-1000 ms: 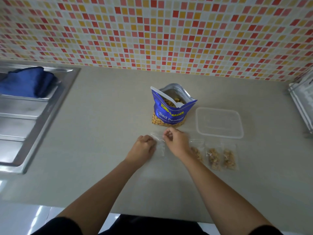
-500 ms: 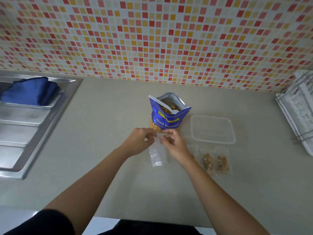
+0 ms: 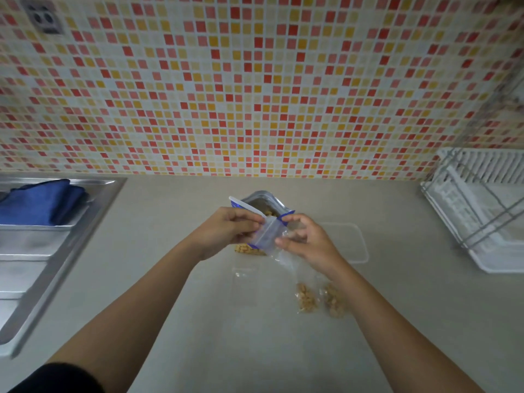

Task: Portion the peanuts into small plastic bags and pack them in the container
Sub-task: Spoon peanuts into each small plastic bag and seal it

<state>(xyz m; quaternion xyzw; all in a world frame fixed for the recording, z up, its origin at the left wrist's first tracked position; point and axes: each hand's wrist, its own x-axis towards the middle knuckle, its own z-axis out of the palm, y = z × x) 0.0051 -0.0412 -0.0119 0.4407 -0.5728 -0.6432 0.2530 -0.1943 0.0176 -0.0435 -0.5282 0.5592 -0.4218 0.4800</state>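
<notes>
Clear small plastic bag (image 3: pixel 266 236) held up between both hands: left hand (image 3: pixel 226 231) and right hand (image 3: pixel 307 242) each pinch its top edge, mouth possibly parted, blurred. It hangs just in front of the open blue peanut pack (image 3: pixel 259 204) on the desk (image 3: pixel 170 222). 2 filled bags (image 3: pixel 306 299) lie near the clear container (image 3: pixel 354 245).

Blue peanut pouch (image 3: pixel 255 207), silver inside; wall tiles (image 3: pixel 255 89) red-orange-yellow mosaic; blue cloth (image 3: pixel 39 205); countertop (image 3: pixel 170 211) probably beige.
</notes>
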